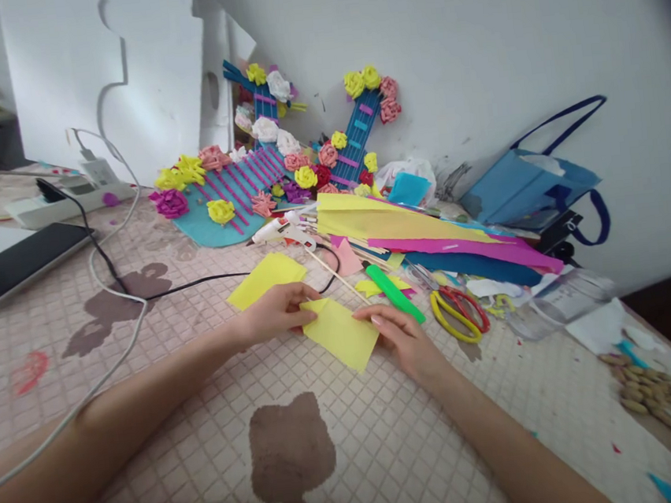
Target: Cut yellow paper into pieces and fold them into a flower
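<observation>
Between my two hands is a sheet of yellow crepe paper (pixel 344 338), its top edge turned over. My left hand (pixel 279 312) pinches its upper left corner. At the right side, my right hand (pixel 400 336) grips the same sheet between thumb and fingers. A thin wooden stick (pixel 338 275) slants down behind the paper toward my right hand; whether a finger touches it I cannot tell. Just beyond my left hand lies a stack of yellow paper pieces (pixel 267 278). The green cutter (pixel 395 293) rests right behind my right hand.
Scissors (pixel 460 314) lie to the right. A white glue gun (pixel 279 229) and long crepe paper sheets (pixel 404 221) are farther back. Flower-covered blue craft pieces (pixel 235 190) lean at the wall. Cables cross the left side near a phone (pixel 22 262); a blue bag (pixel 531 185) stands back right.
</observation>
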Tool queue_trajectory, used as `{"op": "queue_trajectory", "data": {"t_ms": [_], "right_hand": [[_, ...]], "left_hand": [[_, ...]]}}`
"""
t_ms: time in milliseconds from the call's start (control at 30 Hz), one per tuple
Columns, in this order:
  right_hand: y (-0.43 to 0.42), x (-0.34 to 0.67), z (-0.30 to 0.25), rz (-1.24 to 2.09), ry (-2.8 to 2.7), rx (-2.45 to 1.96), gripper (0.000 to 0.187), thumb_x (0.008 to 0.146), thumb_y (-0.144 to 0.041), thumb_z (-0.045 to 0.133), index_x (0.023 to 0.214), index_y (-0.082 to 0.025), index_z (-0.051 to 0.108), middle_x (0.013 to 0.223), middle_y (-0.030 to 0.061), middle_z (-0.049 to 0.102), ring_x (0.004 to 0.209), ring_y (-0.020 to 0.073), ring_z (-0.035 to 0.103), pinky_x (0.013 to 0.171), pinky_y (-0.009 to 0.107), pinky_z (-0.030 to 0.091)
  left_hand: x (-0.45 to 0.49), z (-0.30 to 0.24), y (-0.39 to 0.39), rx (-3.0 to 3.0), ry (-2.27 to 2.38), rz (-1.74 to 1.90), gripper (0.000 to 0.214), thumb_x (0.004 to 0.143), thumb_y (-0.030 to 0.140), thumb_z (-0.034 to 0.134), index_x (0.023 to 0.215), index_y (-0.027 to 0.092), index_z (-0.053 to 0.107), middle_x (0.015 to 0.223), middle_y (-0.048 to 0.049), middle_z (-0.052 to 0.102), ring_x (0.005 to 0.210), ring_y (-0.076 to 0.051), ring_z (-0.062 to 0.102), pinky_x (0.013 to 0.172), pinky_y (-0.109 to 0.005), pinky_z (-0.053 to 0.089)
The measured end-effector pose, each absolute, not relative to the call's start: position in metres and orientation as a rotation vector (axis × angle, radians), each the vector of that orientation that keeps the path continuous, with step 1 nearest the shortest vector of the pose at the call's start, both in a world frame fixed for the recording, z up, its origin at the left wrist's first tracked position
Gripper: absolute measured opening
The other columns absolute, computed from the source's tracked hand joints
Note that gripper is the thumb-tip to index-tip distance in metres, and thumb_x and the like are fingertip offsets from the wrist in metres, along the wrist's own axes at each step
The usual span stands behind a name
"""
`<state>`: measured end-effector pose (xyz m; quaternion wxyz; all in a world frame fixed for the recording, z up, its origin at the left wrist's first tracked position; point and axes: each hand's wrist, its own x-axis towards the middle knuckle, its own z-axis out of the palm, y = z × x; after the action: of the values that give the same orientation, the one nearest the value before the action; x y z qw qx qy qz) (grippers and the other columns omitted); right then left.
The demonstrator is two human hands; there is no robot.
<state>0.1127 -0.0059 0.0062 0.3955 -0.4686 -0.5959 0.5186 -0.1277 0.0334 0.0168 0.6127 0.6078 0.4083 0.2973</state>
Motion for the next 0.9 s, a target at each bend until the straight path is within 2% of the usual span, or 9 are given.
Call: {"op": "queue_trajectory", "data": {"t_ms": [167, 233, 300, 367, 433, 533, 667, 800, 900], "right_hand": [[-0.005, 0.115, 0.008, 1.305, -1.62, -1.235, 0.024, 0.081, -0.031, 0.051, 0.096, -0.023, 0.068, 0.083, 0.0021, 0.064, 0.061, 0.0125, 0.055, 0.056, 0.026, 0.046], [-0.005, 0.113, 0.006, 1.295, -1.622, -1.198, 0.025, 0.079, -0.026, 0.05, 0.098, -0.023, 0.066, 0.087, 0.0022, 0.065, 0.063, 0.0123, 0.057, 0.06, 0.028, 0.048], [-0.006, 0.111, 0.004, 1.24, -1.616, -1.171, 0.027, 0.077, -0.023, 0.052, 0.102, -0.023, 0.064, 0.097, 0.0037, 0.066, 0.074, 0.0148, 0.061, 0.067, 0.03, 0.05], [-0.009, 0.108, 0.002, 1.12, -1.644, -1.187, 0.028, 0.076, -0.021, 0.055, 0.103, -0.022, 0.062, 0.103, 0.0053, 0.065, 0.086, 0.0176, 0.061, 0.072, 0.031, 0.05], [-0.012, 0.106, 0.002, 0.98, -1.709, -1.234, 0.028, 0.075, -0.019, 0.056, 0.102, -0.021, 0.062, 0.1, 0.0057, 0.065, 0.086, 0.0185, 0.06, 0.072, 0.031, 0.05], [-0.017, 0.102, 0.004, 0.809, -1.833, -1.265, 0.021, 0.075, -0.015, 0.055, 0.093, -0.02, 0.063, 0.09, 0.0042, 0.063, 0.076, 0.0167, 0.058, 0.064, 0.029, 0.047], [-0.02, 0.099, 0.009, 0.667, -1.967, -1.248, 0.012, 0.076, -0.013, 0.054, 0.081, -0.02, 0.062, 0.082, 0.0029, 0.057, 0.067, 0.0145, 0.052, 0.059, 0.027, 0.041], [-0.018, 0.101, 0.009, 0.694, -2.085, -1.177, 0.013, 0.077, -0.012, 0.052, 0.083, -0.021, 0.06, 0.086, 0.003, 0.053, 0.064, 0.0128, 0.049, 0.057, 0.026, 0.04], [-0.015, 0.106, 0.008, 0.731, -2.205, -1.074, 0.025, 0.074, -0.007, 0.051, 0.093, -0.022, 0.058, 0.095, 0.0037, 0.052, 0.061, 0.0106, 0.045, 0.056, 0.025, 0.04]], "left_hand": [[-0.129, 0.016, 0.037, 1.521, 0.948, 0.774, 0.035, 0.076, 0.029, 0.059, 0.107, 0.015, 0.05, 0.065, 0.0044, 0.052, 0.06, -0.01, 0.054, 0.055, -0.023, 0.045], [-0.128, 0.015, 0.037, 1.569, 0.989, 0.877, 0.036, 0.078, 0.026, 0.054, 0.112, 0.016, 0.047, 0.078, -0.0004, 0.057, 0.072, -0.013, 0.058, 0.063, -0.026, 0.047], [-0.128, 0.016, 0.035, 1.69, 1.06, 0.973, 0.041, 0.075, 0.017, 0.05, 0.116, 0.017, 0.045, 0.103, -0.0072, 0.057, 0.095, -0.018, 0.057, 0.078, -0.032, 0.048], [-0.128, 0.018, 0.031, 1.925, 1.109, 1.003, 0.053, 0.067, 0.007, 0.047, 0.119, 0.018, 0.044, 0.122, -0.0095, 0.049, 0.115, -0.022, 0.046, 0.093, -0.038, 0.041], [-0.127, 0.019, 0.024, 2.193, 1.084, 0.902, 0.062, 0.06, 0.001, 0.045, 0.12, 0.019, 0.046, 0.129, -0.0089, 0.043, 0.124, -0.024, 0.037, 0.101, -0.042, 0.032], [-0.123, 0.021, 0.014, 2.406, 0.963, 0.688, 0.054, 0.062, 0.004, 0.053, 0.114, 0.019, 0.052, 0.124, -0.0085, 0.046, 0.119, -0.026, 0.038, 0.099, -0.041, 0.031], [-0.118, 0.021, 0.004, 2.431, 0.91, 0.565, 0.044, 0.064, 0.022, 0.069, 0.106, 0.02, 0.056, 0.112, -0.0067, 0.05, 0.106, -0.024, 0.045, 0.09, -0.034, 0.035], [-0.116, 0.019, 0.004, 2.403, 0.945, 0.621, 0.012, 0.074, 0.016, 0.06, 0.086, 0.016, 0.06, 0.096, -0.005, 0.054, 0.092, -0.018, 0.051, 0.082, -0.028, 0.037], [-0.119, 0.019, 0.01, 2.396, 0.886, 0.592, 0.005, 0.076, 0.013, 0.056, 0.075, 0.015, 0.061, 0.085, -0.0041, 0.056, 0.085, -0.015, 0.053, 0.076, -0.025, 0.039]]}}
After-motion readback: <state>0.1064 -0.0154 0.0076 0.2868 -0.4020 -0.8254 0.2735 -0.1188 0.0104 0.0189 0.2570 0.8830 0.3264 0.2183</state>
